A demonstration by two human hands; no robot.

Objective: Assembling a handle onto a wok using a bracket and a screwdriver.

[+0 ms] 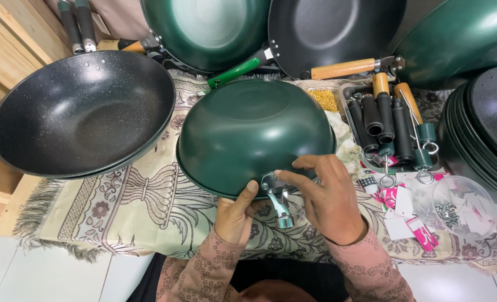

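A dark green wok (254, 131) lies upside down on a patterned cloth in front of me. My left hand (236, 215) grips its near rim, thumb pressed against the green wall. A metal handle bracket (276, 196) with a small green-tipped socket sticks out from the rim toward me. My right hand (328, 196) rests over that bracket, its fingertips pinching at the plate where it meets the wok.
A black speckled wok (80, 112) sits at left. More green and black woks (326, 31) lean at the back; stacked pans (483, 128) at right. A tray of loose handles (385, 120), a clear bag of small hardware (455, 210) and pink tags (422, 235) lie at right.
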